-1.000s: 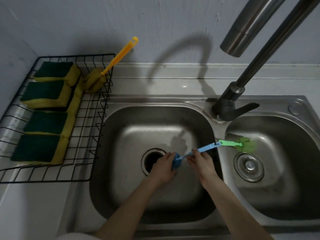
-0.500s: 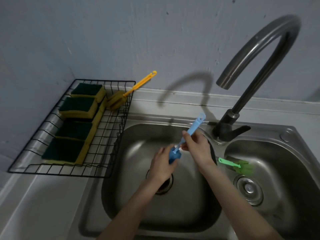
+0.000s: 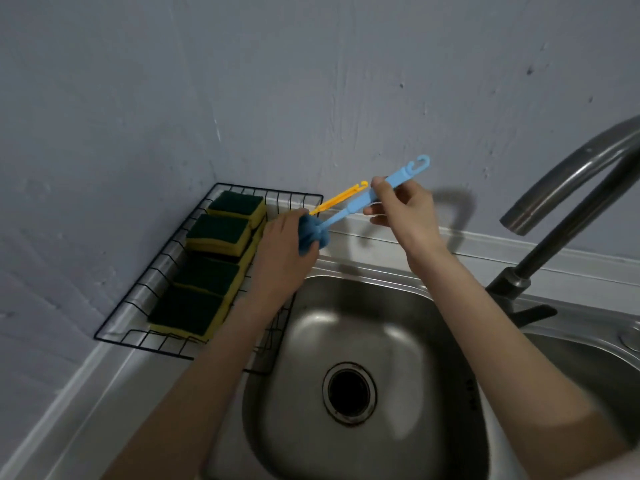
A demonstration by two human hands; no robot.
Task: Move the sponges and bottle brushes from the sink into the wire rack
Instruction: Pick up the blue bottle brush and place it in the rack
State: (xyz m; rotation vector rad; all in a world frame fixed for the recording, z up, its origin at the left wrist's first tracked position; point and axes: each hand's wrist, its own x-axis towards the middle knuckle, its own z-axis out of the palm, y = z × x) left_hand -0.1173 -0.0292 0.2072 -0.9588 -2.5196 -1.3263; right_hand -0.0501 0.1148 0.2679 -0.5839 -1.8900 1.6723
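Observation:
Both of my hands hold a blue bottle brush (image 3: 349, 206) above the right edge of the black wire rack (image 3: 145, 296). My left hand (image 3: 280, 251) grips its blue sponge head, and my right hand (image 3: 401, 213) pinches the handle near the hooked end. The brush slants up to the right. Several green-and-yellow sponges (image 3: 218, 233) lie in a row in the rack. A yellow bottle brush (image 3: 341, 199) sticks out of the rack's far right corner, its head hidden behind my left hand.
The left sink basin (image 3: 381, 341) with its dark drain (image 3: 349, 393) lies below my arms. A curved steel faucet (image 3: 568, 188) rises at the right. The grey wall stands close behind the rack, and a counter strip runs along the front left.
Both hands have lifted the blue brush out of the basin and carried it up and left, over the rack's right edge. The view has swung left, so the green brush is out of frame.

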